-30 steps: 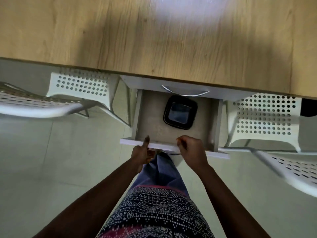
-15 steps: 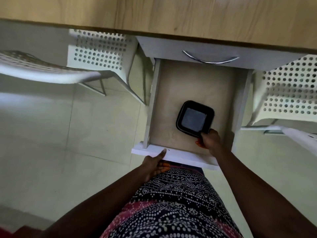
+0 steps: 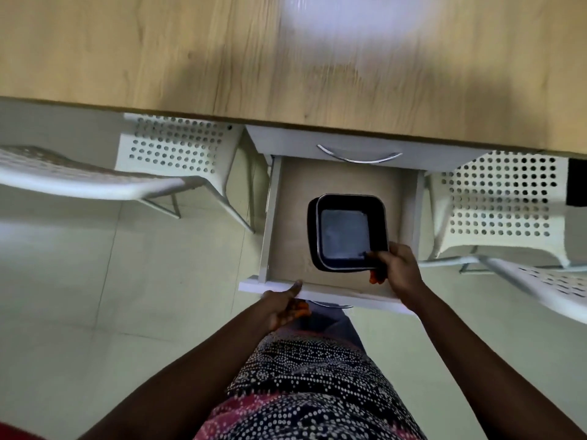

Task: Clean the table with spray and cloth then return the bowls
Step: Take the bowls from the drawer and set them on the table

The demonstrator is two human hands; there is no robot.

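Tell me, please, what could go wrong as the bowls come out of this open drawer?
The right hand pinches only one corner of the stacked black bowls, so the stack could tip, or the lower bowl could slip free. The closed upper drawer and the wooden table edge overhang the open drawer, so a quick lift might knock the bowls against them. The left hand only rests on the drawer front, so the drawer may shift.
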